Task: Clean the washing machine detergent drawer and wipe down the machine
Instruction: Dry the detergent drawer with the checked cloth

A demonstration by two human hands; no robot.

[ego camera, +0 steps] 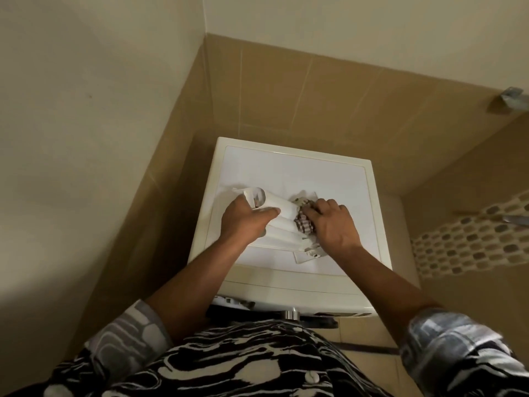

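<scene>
firmly clasps detergent drawer (282, 234), atop washing machine (286, 167) between the hands, in curled left hand (243, 222); bunches patterned cloth (302, 224) against it with right hand (335, 224). probably light, rigid, slippery; best gripped by walls.

Tight corner: the washing machine (286, 290) backs right up to the tiled back wall (300, 96), and the left wall (171, 181) runs close along its side. The far half of the top surface (315, 173) is open. The drawer (282, 214), cloth (302, 223) and a small loose part (303, 257) crowd the middle and front.
</scene>
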